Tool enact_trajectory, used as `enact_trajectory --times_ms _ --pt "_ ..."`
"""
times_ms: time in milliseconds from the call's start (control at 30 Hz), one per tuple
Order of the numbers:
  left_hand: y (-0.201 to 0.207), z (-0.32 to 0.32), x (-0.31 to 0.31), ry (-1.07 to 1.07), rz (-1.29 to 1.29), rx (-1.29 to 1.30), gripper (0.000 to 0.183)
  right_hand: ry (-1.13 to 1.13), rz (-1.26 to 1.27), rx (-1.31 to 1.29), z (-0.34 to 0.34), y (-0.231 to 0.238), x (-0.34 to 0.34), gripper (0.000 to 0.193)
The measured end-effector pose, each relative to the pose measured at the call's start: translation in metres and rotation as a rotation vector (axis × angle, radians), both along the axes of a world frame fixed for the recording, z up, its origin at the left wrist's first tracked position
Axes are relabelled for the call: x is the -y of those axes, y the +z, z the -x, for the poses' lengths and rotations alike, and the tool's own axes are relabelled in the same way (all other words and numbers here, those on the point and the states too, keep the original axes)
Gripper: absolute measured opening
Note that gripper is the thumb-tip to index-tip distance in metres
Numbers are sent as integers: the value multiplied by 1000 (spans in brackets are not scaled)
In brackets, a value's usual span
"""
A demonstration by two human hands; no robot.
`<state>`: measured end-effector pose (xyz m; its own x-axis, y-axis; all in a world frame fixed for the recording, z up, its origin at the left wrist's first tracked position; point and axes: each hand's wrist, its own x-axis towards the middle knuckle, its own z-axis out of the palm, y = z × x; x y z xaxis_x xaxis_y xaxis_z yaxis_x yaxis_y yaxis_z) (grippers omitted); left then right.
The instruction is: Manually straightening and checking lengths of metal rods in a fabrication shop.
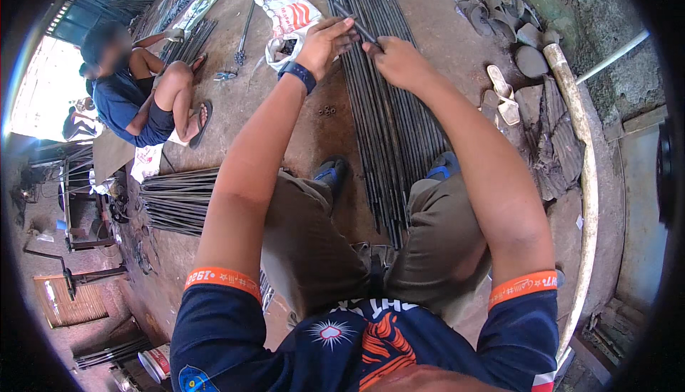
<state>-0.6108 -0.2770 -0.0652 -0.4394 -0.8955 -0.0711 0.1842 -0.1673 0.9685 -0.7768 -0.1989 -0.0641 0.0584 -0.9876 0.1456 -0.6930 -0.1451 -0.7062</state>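
Ahead of me, my right hand (399,62) is closed around a dark metal rod (364,32), which slants up and to the left above the pile. My left hand (327,44), with a dark blue watch on its wrist, reaches to the same rod. Its fingers are stretched out beside the rod, and whether they touch it is hard to tell. Below both hands lies a long bundle of dark rods (385,128) on the floor, running between my feet. Several small metal nuts or rings (327,111) lie on the floor left of the bundle.
A person (139,99) sits on the floor at the left. White sacks (285,21) stand left of the bundle, near pliers (225,75). Another rod stack (182,201) lies at lower left. A sandal (504,96) and a long pale pole (586,178) lie at the right.
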Motion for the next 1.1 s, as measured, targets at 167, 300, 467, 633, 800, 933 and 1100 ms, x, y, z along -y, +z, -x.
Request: enact_trajectory --times_ms 167,300,467,633,800,933,1100 --pt "0 -4 3 -51 -55 -59 24 -7 -45 10 -1 2 0 51" --pt "1 -2 3 -86 -66 -122 23 -17 -42 8 -3 -1 3 52" --pt "6 6 -5 -42 -61 -71 23 -18 -26 12 0 -4 3 52" --pt "3 -3 3 -97 -34 -84 23 -18 -64 12 -3 1 2 52" --pt "6 2 -2 -82 -117 -75 27 -17 -49 -1 1 -3 3 50" --pt "3 0 -3 20 -52 42 31 -12 -44 -13 -2 4 0 50" --pt "-1 -5 1 -21 -47 -9 31 -7 -78 -18 -1 8 -2 50"
